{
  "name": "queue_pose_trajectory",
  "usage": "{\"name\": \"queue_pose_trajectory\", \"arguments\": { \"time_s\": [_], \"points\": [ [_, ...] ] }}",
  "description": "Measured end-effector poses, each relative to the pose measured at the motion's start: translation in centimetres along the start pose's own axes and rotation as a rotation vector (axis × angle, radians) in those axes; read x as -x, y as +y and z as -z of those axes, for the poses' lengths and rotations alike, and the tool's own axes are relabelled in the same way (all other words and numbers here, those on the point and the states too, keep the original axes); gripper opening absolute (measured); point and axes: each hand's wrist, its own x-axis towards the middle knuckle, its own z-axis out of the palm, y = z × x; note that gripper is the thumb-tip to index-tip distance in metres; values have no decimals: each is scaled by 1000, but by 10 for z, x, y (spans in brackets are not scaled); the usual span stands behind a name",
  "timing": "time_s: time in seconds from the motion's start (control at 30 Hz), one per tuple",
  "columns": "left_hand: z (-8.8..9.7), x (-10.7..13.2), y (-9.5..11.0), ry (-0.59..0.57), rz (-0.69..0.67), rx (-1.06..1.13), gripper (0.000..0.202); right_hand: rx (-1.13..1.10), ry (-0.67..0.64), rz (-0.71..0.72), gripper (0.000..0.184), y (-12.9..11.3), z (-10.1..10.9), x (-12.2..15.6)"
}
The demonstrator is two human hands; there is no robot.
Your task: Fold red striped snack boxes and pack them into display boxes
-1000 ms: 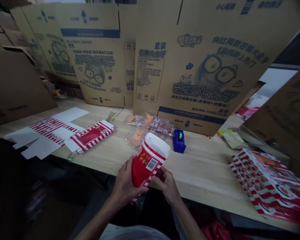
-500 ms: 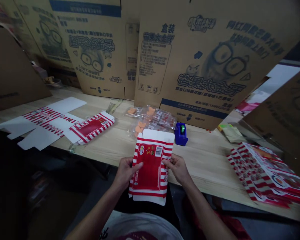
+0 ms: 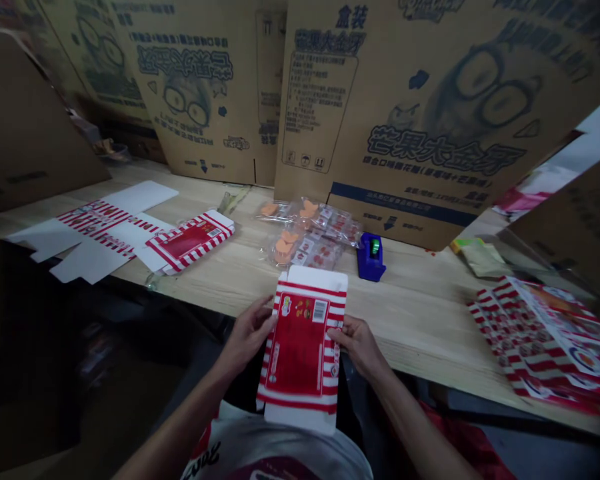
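Note:
A red-and-white striped carton [image 3: 300, 347] is held in front of my lap, its printed face toward me. White flaps stick out at its top and bottom ends. My right hand [image 3: 363, 343] grips the right edge, thumb on the front and fingers behind. At the left edge is my left hand [image 3: 250, 333], its fingers apart and the thumb beside the side panel; whether it touches the carton is hard to tell. Clear packets with orange pieces [image 3: 285, 247] lie on the table just beyond the carton, near a blue tape dispenser [image 3: 371, 259].
On the left of the wooden table [image 3: 420, 313] lie an unfolded carton blank [image 3: 100, 233] and another striped carton [image 3: 193, 241]. A stack of flat striped cartons [image 3: 545, 340] lies at the right. Large brown cardboard boxes [image 3: 320, 107] stand along the back.
My left thumb has come off the carton's front, and the left fingers have spread at its edge. My right hand keeps its grip. The view has tilted down slightly.

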Motion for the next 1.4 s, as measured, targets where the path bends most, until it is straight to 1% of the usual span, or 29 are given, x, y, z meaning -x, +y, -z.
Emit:
{"name": "queue_pose_trajectory", "arguments": {
  "time_s": [0.07,0.1,0.13,0.17,0.27,0.3,0.37,0.47,0.53,0.57,0.63,0.67,0.73,0.77,0.8,0.87,0.97,1.03,1.1,1.17,1.3,1.4],
  "points": [
    [0,-5,0,59,-30,60,60,-10,-109,-67,28,10,-4,13],
    [0,-7,-2,72,-31,77,59,-18,-133,-78,29,14,-5,18],
    [-1,-8,-5,82,-29,86,57,-24,-123,-69,32,17,-6,22],
    [-1,-8,-8,91,-24,88,54,-24,-75,-35,37,18,-7,23],
    [-2,-6,-15,98,18,90,48,49,172,127,51,18,-4,19],
    [-3,-5,-16,90,38,89,47,90,225,160,52,18,-1,16],
    [-3,-5,-15,78,70,62,43,168,261,188,48,17,3,11],
    [-5,-8,-10,62,72,-27,28,280,266,265,27,13,8,6],
    [-6,-12,-6,75,83,-45,25,334,270,316,21,9,10,3],
    [-7,-16,-4,91,99,-36,25,335,268,315,21,6,11,2],
    [-6,-23,-1,129,143,-6,24,260,247,249,19,1,13,-1],
    [-5,-27,0,125,173,8,25,202,229,203,26,-2,14,-2],
    [-1,-34,0,58,226,19,34,111,158,106,43,-5,16,-3],
    [1,-36,0,16,240,9,40,95,113,69,45,-6,16,-3],
    [3,-38,-2,-23,239,-16,42,101,73,45,43,-7,17,-3],
    [7,-39,-6,-65,178,-115,35,136,37,24,33,-5,18,-2],
    [13,-37,-14,-82,21,-309,20,188,93,77,29,-1,17,1],
    [16,-36,-17,-125,-22,-419,20,231,113,117,29,1,17,4],
    [18,-34,-18,-179,-25,-490,22,266,76,115,30,2,17,6],
    [17,-33,-15,-218,-40,-528,23,295,40,92,29,1,18,8],
    [9,-31,-4,-256,-120,-653,14,357,96,99,26,-3,16,9],
    [2,-34,7,-259,-151,-739,14,349,104,78,27,-13,14,6]
  ]
}}
